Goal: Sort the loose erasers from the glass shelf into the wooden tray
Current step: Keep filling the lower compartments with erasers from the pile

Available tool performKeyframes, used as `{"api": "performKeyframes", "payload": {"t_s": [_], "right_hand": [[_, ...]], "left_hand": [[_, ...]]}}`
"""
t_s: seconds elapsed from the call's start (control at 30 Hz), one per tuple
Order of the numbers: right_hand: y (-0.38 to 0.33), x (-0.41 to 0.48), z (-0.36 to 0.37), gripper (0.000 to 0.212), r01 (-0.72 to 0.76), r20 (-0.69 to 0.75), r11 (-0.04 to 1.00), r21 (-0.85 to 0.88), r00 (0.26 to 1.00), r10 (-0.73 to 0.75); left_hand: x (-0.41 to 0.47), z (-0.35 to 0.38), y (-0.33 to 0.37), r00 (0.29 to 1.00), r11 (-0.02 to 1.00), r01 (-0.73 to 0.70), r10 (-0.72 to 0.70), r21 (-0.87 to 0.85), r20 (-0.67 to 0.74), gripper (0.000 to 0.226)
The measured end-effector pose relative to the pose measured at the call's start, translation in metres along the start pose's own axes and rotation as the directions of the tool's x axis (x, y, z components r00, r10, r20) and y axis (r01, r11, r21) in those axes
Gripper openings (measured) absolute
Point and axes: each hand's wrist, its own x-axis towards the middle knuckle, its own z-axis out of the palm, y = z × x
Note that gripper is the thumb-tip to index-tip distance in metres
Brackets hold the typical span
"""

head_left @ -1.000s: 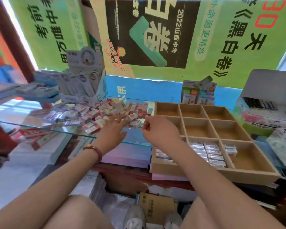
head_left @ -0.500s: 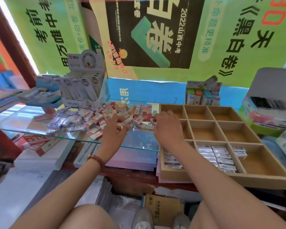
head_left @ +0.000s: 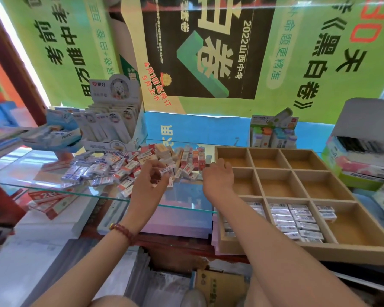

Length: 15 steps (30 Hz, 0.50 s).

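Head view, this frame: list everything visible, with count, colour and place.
Loose wrapped erasers: one large pile, white, blue and red wrappers, on the glass shelf.
Clear glass shelf: one, centre-left.
Nine-compartment wooden tray: one, tan, right of the shelf; near row holds silver-wrapped erasers, other six compartments bare.
White cardboard display box: one, behind the pile.
Small capped bottles: several, pastel caps, behind the tray.
Green printed posters: backdrop.
Left hand: beaded bracelet at wrist, grip on a small eraser.
Right hand: at the pile's right edge, grip hidden.
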Motion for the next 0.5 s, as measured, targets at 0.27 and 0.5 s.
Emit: {"api": "performKeyframes", "payload": {"t_s": [0.27,0.5], "right_hand": [[0.007,-0.011,-0.029,0.018,-0.049,-0.247,0.856,0.515,0.947,0.203],[0.04,-0.042,-0.049,0.018,0.041,-0.048,0.037,0.998,0.976,0.213]], "left_hand": [[0.003,0.008,0.014,0.998,0.996,0.064,-0.064,-0.067,0.003,0.034],[0.006,0.028,0.045,0.975,0.934,0.223,-0.22,-0.279,0.042,0.017]]}}
